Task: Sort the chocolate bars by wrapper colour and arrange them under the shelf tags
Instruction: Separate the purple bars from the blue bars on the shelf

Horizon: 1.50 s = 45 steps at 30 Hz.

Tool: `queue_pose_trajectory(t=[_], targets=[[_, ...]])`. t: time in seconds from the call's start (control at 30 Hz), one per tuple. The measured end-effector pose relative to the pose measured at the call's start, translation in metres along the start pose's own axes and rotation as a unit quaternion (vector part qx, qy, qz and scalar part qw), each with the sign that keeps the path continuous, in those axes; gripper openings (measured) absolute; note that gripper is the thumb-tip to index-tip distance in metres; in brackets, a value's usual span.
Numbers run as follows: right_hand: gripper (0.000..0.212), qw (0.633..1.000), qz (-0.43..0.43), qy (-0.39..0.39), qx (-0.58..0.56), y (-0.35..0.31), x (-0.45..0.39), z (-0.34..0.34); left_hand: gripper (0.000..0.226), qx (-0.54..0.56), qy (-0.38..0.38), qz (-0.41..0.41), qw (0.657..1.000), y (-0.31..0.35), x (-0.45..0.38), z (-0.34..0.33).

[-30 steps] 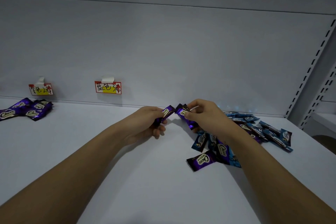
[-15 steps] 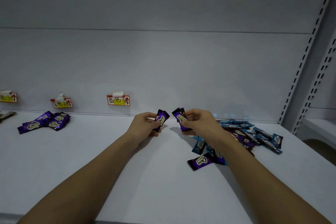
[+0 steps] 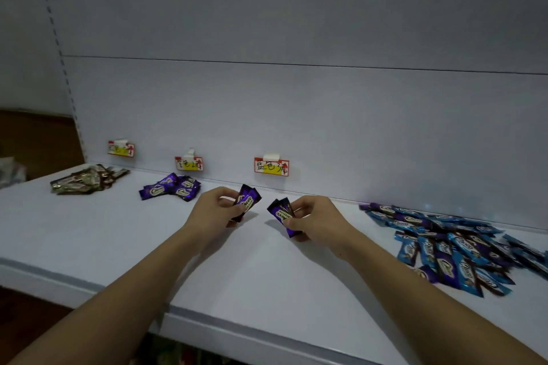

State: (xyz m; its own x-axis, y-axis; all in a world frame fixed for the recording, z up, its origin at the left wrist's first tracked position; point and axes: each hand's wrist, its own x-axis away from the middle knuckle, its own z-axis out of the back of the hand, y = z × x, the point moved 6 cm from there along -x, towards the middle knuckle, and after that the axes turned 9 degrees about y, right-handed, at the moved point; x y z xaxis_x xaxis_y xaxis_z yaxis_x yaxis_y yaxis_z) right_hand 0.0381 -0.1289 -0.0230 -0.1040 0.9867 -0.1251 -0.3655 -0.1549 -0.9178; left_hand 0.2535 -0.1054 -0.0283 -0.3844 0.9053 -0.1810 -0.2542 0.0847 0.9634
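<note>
The purple chocolate bars [image 3: 247, 201] we grip in our left hand [image 3: 218, 210] and right hand [image 3: 314, 221], fingers curled round them above the shelf [image 3: 118, 234], look light, thin and slick-wrapped, so we would pinch them mid-length.

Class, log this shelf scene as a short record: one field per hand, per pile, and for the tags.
left hand: grips purple bars
right hand: grips more purple bars
brown pile: under the leftmost tag
purple pile: under the middle tag
mixed pile: blue and purple, unsorted, at right
third tag: nothing beneath
</note>
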Motion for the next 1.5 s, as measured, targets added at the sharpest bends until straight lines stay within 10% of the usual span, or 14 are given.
queue_pose_trajectory(t=[0.33, 0.7, 1.27, 1.5], targets=[[0.019, 0.995, 0.061, -0.026, 0.069, -0.042, -0.051, -0.149, 0.028, -0.164, 0.128, -0.044, 0.977, -0.045, -0.064, 0.159], [0.02, 0.99, 0.104, 0.032, 0.088, -0.063, -0.096, -0.228, 0.027, -0.26, 0.082, -0.102, 0.957, -0.065, -0.123, 0.179], [0.004, 0.948, 0.243, 0.084, 0.186, -0.06, -0.091, -0.243, 0.03, -0.327, 0.131, -0.19, 0.916, -0.072, -0.128, 0.178], [0.02, 0.944, 0.218, 0.045, 0.243, -0.074, -0.082, -0.211, 0.031, -0.459, 0.133, -0.219, 0.851, -0.048, -0.104, 0.162]])
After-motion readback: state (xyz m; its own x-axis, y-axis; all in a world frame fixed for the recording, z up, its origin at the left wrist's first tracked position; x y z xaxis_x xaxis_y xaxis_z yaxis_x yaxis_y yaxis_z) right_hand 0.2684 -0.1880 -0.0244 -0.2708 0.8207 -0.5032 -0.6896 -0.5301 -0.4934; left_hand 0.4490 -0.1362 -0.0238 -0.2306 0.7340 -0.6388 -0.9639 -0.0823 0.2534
